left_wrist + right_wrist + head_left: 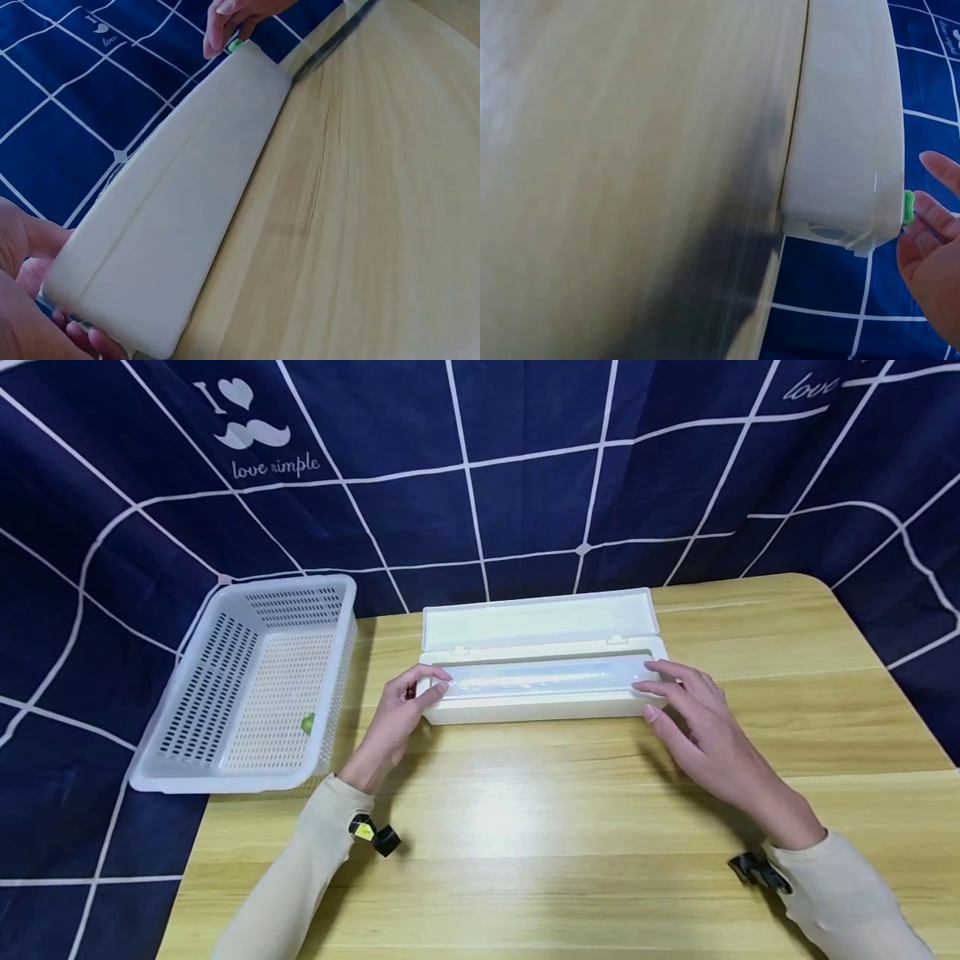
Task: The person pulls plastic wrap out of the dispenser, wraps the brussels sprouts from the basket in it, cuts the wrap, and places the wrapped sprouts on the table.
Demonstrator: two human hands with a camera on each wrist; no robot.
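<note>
Hands (395, 714) (705, 739) at open box's (543, 708) ends; basket (225, 783) stands well apart.

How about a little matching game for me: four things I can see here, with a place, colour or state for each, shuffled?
Column one:
1. White basket
2. Long white box
3. Left hand
4. Backdrop cloth

Column two:
A. At the box end nearer the basket
B. Navy with white lines
C. Lid open
D. Has a small green item lying inside

Right pairs: 1-D, 2-C, 3-A, 4-B
</note>
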